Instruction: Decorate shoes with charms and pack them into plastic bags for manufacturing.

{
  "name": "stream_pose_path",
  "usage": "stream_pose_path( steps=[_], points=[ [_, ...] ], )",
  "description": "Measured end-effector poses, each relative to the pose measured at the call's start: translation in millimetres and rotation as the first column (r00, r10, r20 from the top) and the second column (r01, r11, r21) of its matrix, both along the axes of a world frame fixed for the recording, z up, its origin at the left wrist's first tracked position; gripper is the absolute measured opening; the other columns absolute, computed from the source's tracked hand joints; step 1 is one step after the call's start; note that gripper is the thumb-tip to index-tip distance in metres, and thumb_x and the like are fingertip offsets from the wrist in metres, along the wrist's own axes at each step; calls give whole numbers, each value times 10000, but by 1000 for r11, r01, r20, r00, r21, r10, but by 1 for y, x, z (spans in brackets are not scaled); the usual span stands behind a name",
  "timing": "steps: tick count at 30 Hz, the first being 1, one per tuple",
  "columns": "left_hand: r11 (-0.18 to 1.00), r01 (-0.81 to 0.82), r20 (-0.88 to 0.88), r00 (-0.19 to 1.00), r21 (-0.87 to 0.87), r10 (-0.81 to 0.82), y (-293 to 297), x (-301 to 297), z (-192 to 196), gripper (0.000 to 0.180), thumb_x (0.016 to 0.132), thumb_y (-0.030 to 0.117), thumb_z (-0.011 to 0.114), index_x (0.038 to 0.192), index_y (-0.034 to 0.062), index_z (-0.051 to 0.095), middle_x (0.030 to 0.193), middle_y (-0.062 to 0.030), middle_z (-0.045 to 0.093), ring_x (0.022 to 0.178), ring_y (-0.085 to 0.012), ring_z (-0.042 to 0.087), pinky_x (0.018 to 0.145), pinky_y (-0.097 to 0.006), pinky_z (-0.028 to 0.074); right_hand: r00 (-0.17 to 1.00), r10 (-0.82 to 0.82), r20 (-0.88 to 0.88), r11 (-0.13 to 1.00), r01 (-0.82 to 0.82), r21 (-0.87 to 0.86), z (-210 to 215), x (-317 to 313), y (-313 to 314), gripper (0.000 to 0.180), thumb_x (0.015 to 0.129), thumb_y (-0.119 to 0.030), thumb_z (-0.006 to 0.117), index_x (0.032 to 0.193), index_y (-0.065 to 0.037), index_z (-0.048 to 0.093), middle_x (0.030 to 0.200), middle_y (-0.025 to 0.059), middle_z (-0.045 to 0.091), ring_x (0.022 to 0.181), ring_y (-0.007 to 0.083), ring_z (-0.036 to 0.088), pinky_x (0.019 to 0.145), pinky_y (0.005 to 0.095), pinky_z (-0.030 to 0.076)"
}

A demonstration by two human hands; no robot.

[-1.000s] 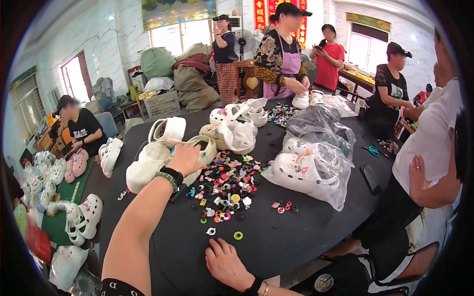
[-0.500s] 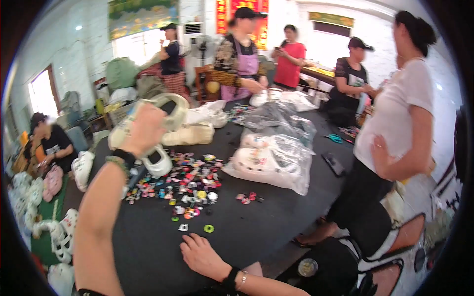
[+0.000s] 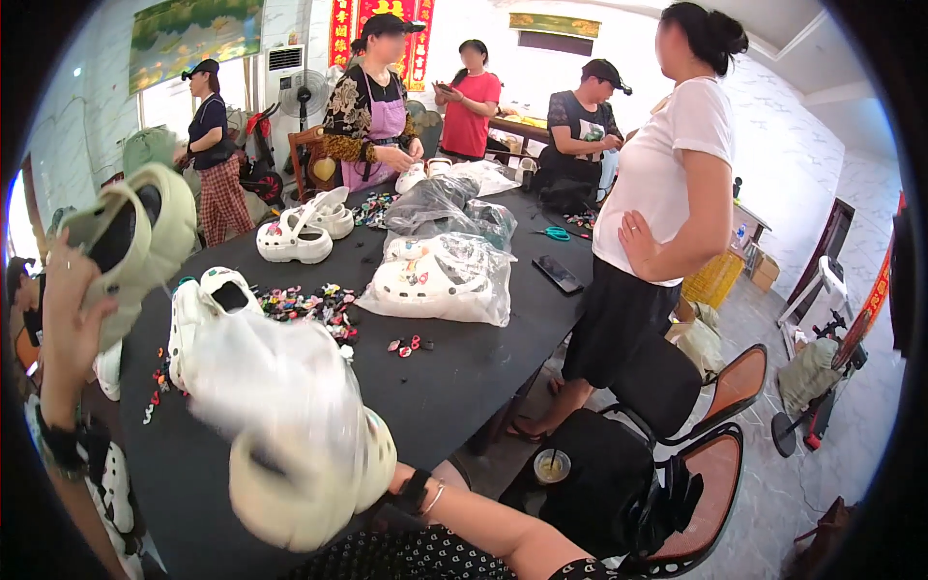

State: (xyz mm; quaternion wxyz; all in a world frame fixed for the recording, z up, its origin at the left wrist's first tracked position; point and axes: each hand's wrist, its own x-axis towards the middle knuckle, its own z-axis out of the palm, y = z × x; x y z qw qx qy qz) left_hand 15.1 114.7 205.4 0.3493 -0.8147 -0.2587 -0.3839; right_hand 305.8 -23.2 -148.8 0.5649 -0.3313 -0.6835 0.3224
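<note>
Two clogs aloft: green clog (image 3: pixel 130 232) pinched in left fingers (image 3: pixel 68 309), white clog (image 3: pixel 290 435) hiding right fingers.

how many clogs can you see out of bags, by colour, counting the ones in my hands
Pale green clogs: 1, in the left hand
White clogs in the right hand's grip: 1, blurred
White clogs on the black table: 3, one by the charms and two at the far end
Total: 5, leaving out the clogs in the plastic bag

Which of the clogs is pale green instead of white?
The pale green clog raised in the left hand; the clogs on the table are white.
</note>
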Motion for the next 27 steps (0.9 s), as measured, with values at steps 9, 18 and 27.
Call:
stream_pose_path(
  steps=[9, 18, 27],
  points=[
    [977, 52, 225, 974, -209, -3, -68, -78, -51, 407, 661, -68, 714, 1035, -35, 556, 1111, -170, 551, 1268, -368, 473, 1178, -471, 285, 957, 289, 39, 849, -237, -471, 110, -17, -14, 240, 950, -135, 618, 1164, -26, 615, 1059, 61, 668, 1010, 145, 629, 872, 303, 515],
    [957, -77, -177, 984, -278, 28, -85, -77, -76, 214, 650, 78, 741, 751, 42, 556, 761, -90, 471, 898, -296, 545, 1136, -498, 346, 879, 83, 470, 983, 6, -184, 112, -37, -53, 594, 892, -364, 708, 1304, 2, 487, 1298, 222, 505, 1185, 328, 549, 956, 375, 481],
    [945, -183, -211, 969, -270, 127, -86, -98, -78, 172, 679, 59, 729, 775, 29, 589, 772, -89, 487, 893, -286, 554, 1126, -505, 350, 637, -249, 730, 968, 149, 201, 151, -61, -27, 1130, 586, -291, 918, 1500, -123, 276, 1575, 241, 130, 1410, 487, 226, 1091, 605, 277]
  ],
)
